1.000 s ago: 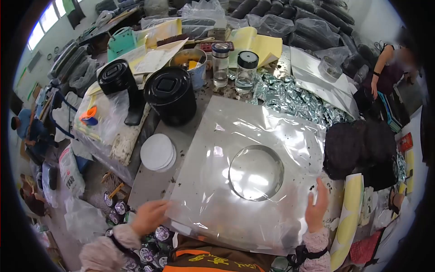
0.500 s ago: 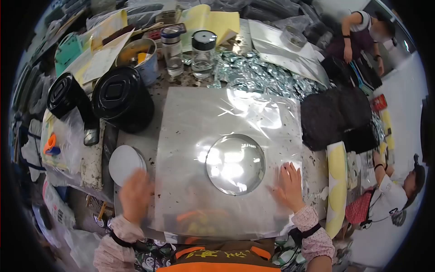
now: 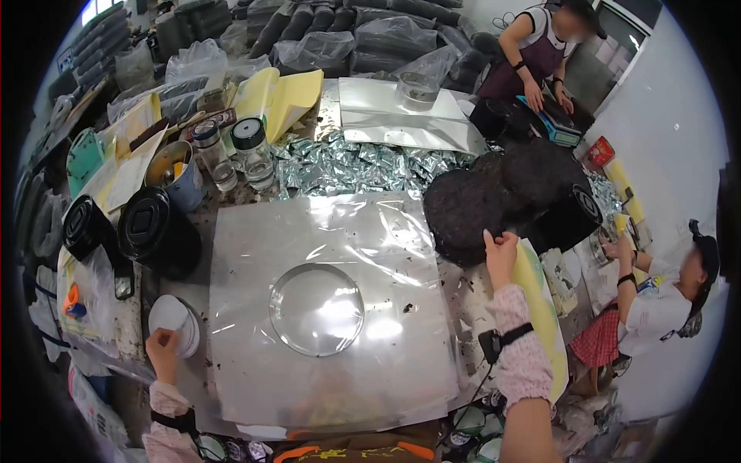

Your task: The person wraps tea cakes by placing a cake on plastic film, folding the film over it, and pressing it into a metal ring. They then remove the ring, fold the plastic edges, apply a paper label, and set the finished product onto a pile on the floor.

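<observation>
My left hand (image 3: 162, 353) is at the stack of white paper discs (image 3: 185, 339) at the left, its fingertips pinched on the edge of a disc. My right hand (image 3: 503, 256) reaches to the right, fingers curled together against the front edge of a rough, dark brown mass (image 3: 467, 208); whatever lies between the fingertips is too small to make out. Between the hands, a round metal ring (image 3: 361, 309) lies on a shiny metal sheet (image 3: 255, 386) that looks covered with clear film.
Black lidded canisters (image 3: 160, 231) stand at the left, near two glass jars (image 3: 255, 154). Crumpled silver packets (image 3: 347, 166) spread behind the sheet. Yellow paper (image 3: 532, 285) lies at the right. Two co-workers, one in a purple apron (image 3: 505, 69) and one in a white shirt (image 3: 656, 312), are on the right.
My left hand has moved onto the paper discs and closed. My right hand has left the sheet beside the ring for the dark mass, its fingers now curled. The view has shifted.
</observation>
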